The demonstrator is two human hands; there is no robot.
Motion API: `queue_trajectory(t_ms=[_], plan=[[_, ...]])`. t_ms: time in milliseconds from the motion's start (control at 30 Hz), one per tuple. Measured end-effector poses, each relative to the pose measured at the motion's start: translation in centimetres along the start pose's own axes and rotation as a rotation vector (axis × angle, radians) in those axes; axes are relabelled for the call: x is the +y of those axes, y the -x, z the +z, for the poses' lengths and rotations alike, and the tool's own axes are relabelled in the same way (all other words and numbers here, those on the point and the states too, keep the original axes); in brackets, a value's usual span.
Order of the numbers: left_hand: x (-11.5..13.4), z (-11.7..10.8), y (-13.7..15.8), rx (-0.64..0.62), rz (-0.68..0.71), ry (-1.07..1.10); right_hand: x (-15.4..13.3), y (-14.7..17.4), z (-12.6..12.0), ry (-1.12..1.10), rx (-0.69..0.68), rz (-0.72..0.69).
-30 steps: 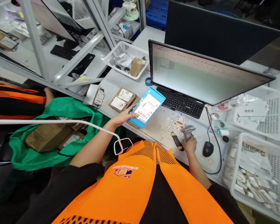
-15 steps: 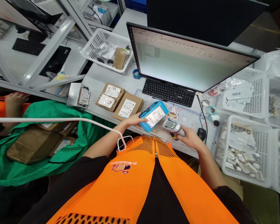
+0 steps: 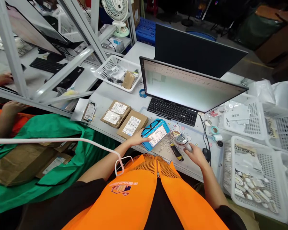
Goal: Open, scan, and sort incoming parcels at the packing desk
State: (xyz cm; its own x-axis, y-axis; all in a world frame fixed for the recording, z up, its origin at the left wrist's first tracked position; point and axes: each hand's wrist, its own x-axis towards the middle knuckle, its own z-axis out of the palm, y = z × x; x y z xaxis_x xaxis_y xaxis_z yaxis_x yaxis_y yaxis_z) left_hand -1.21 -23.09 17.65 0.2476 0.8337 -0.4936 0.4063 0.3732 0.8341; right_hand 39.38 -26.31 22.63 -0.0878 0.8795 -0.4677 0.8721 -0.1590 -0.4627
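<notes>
My left hand is closed on the near left side of a blue box, which is tilted and shows a white shipping label on top. My right hand grips the handle of a grey barcode scanner, its head turned toward the box but apart from it. Between the two hands a black and yellow box cutter lies on the printed desk mat. Left of the blue box are two labelled brown cardboard boxes, the nearer one and the farther one.
A monitor and keyboard stand behind my hands, with a mouse at right. White baskets line the right side; another basket sits at back left. A green sack of parcels hangs at left, near another person's hand.
My view has tipped up, showing more of the background. The scanner has moved a little away from the blue box, uncovering the box cutter. Both hands keep their holds.
</notes>
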Motion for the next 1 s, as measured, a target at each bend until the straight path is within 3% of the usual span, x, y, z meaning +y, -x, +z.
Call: queue_trajectory(t_ms=[233, 400, 567, 700, 833, 1000], plan=[[1.1, 0.7, -0.3, -0.047, -0.151, 0.017, -2.9, 4.8, -3.3, -0.157, -0.254, -0.202], [1.4, 0.9, -0.7, -0.096, -0.159, 0.009, -4.3, 5.5, -3.4, -0.159, -0.267, -0.201], [1.0, 1.1, -0.6, -0.051, -0.119, -0.128, -3.2, 4.6, -2.6, -0.182, -0.220, -0.217], [1.0, 2.0, -0.1, 0.056, -0.144, -0.396, 0.0, 1.5, -0.3, -0.029, 0.021, -0.041], [0.3, 3.6, 0.6, 0.137, -0.091, -0.561, 3.7, -2.7, 4.2, 0.044, 0.224, 0.115], [-2.0, 5.4, 1.7, 0.211, 0.031, -0.717, 6.2, -5.9, 9.5, 0.094, 0.300, 0.266]])
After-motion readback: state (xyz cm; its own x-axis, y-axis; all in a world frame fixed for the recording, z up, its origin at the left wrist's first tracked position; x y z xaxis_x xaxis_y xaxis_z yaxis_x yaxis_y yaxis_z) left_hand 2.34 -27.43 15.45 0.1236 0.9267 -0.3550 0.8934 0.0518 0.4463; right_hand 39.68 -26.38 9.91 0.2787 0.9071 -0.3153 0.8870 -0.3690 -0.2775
